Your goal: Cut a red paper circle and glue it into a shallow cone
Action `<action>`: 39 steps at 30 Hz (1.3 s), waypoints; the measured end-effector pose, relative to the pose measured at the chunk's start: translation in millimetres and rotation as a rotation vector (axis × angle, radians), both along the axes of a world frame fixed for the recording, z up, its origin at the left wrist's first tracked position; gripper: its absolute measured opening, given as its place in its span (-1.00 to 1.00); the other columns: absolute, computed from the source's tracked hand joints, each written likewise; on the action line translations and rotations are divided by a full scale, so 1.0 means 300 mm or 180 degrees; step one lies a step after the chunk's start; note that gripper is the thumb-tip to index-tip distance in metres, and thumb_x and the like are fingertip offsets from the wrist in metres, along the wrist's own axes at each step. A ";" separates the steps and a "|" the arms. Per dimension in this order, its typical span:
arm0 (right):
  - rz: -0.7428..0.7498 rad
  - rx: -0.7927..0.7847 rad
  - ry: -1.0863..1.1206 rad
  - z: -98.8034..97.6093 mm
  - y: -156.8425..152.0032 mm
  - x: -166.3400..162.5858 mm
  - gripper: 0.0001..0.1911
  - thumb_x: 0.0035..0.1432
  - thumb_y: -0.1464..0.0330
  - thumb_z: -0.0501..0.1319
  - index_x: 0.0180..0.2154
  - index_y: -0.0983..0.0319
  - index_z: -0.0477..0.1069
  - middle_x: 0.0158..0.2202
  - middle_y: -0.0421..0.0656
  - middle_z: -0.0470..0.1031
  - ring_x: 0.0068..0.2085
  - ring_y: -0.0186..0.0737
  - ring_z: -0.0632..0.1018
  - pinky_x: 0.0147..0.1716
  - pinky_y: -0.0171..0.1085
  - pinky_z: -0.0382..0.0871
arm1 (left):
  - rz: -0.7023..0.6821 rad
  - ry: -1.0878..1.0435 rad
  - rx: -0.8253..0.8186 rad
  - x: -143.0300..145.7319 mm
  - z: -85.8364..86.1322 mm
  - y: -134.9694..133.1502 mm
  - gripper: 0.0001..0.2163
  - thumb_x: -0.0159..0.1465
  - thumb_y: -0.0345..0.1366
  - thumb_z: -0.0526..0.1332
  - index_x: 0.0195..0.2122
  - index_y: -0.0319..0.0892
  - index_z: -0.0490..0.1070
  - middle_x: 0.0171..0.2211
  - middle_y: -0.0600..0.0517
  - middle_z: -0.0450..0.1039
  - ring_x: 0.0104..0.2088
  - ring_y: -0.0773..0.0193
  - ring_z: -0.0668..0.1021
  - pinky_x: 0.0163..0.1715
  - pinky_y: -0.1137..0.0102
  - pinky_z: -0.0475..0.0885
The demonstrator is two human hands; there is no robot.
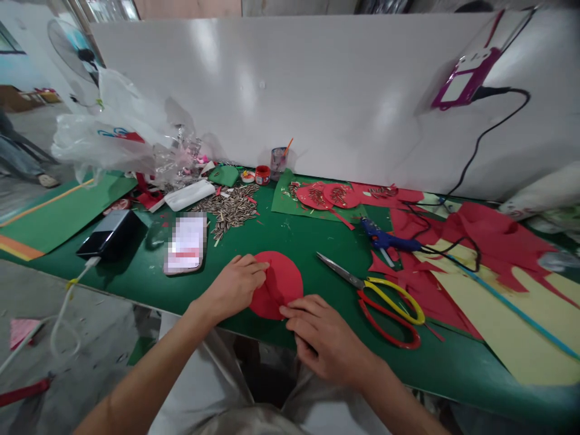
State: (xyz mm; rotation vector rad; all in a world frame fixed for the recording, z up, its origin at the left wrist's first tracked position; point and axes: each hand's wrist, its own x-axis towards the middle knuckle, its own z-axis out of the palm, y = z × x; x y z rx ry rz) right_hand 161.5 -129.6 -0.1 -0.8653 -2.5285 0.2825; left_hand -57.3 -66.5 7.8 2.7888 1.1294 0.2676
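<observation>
A red paper circle (pixel 290 275) lies near the front edge of the green table. A narrow raised strip or fold, also red, runs across it; I cannot tell which. My left hand (pixel 240 281) rests over the circle's left side, its fingertips pinched at the upper end of that line. At the lower right rim, my right hand (pixel 324 335) pinches the paper between thumb and fingers, the other fingers curled. Scissors (pixel 362 283) with one yellow and one red handle lie to the right, blades partly apart. Beyond them is a blue glue gun (pixel 389 235).
Striped sunflower seeds (pixel 233 208) are heaped behind a phone (pixel 185 244). Red circles with seeds (pixel 342 196) lie on green paper. A black power bank (pixel 109 234) stands left; red scraps (pixel 489 241) and yellow sheets (pixel 489 326) cover the right. A white panel (pixel 294 90) rises behind.
</observation>
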 end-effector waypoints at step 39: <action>0.0035 0.0076 0.0121 0.000 0.001 -0.002 -0.76 -0.04 0.56 0.07 -0.30 0.25 0.37 -0.15 -0.06 0.52 -0.09 -0.14 0.43 -0.14 -0.13 0.28 | 0.0624 -0.1170 0.0401 -0.227 -0.021 -0.222 -0.78 0.20 -0.59 -0.05 -0.45 -0.19 0.26 -0.17 -0.05 0.47 -0.14 0.26 0.45 -0.14 0.31 0.35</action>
